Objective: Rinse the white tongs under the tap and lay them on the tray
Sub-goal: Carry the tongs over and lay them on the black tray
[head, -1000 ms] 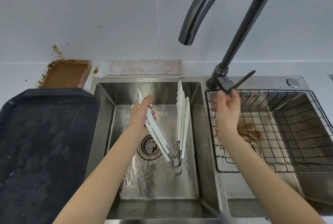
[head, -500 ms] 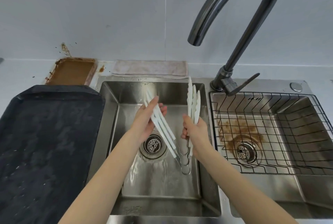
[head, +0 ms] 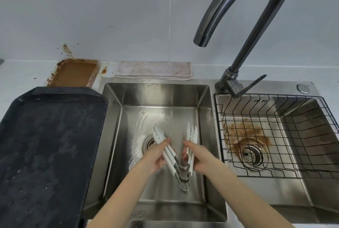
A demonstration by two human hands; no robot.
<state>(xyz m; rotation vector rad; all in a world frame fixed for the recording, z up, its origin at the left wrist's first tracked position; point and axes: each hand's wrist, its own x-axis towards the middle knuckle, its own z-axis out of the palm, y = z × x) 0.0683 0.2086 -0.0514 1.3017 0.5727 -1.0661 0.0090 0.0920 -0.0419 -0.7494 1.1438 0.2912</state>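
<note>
We see both forearms reach forward over the left sink basin (head: 159, 99). The left hand (head: 156, 156) grips one white arm set, the right hand (head: 199, 156) the other, of the white tongs (head: 172, 156). The tongs splay in a V: serrated white plastic tips point away towards the wall, metal looped hinge ends nearest us. Curved steel tap (head: 238, 22) arches above; dark flat tray (head: 45, 145) lies left on the bench.
</note>
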